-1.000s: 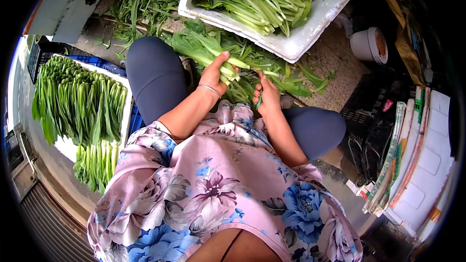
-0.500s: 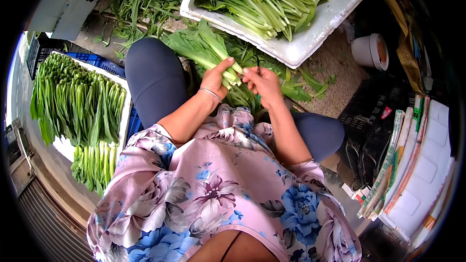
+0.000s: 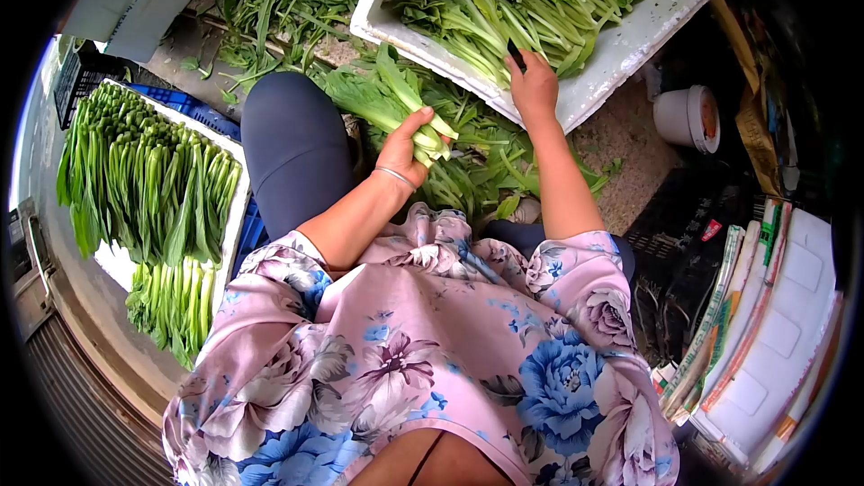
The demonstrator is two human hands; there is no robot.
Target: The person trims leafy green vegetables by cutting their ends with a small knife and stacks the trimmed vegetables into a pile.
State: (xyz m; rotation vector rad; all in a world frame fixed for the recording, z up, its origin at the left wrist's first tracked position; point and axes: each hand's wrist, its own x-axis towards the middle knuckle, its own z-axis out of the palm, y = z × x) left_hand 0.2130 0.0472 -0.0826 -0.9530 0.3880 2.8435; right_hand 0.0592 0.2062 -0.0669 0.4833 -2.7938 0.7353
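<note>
My left hand [image 3: 407,146] is wrapped round a small bunch of leafy greens [image 3: 364,101], pale cut stems toward the right and leaves toward the upper left. At the near edge of the white foam box [image 3: 576,106], my right hand [image 3: 535,85] holds a dark-bladed knife [image 3: 516,56], the blade pointing up and left. Its fingertips meet the long green stems [image 3: 504,13] piled in that box; whether they grip a stem is hidden.
Loose leaves [image 3: 477,171] lie between my knees, with more greens [image 3: 297,0] behind. Bundled greens [image 3: 148,175] fill a white tray at left, beside a blue crate [image 3: 184,103]. A white bucket [image 3: 681,117], black crate [image 3: 675,216] and foam boxes [image 3: 783,333] stand right.
My right hand has left the bunch and moved up and right to the foam box, the knife still in it. My left hand keeps its hold. The view has shifted slightly.
</note>
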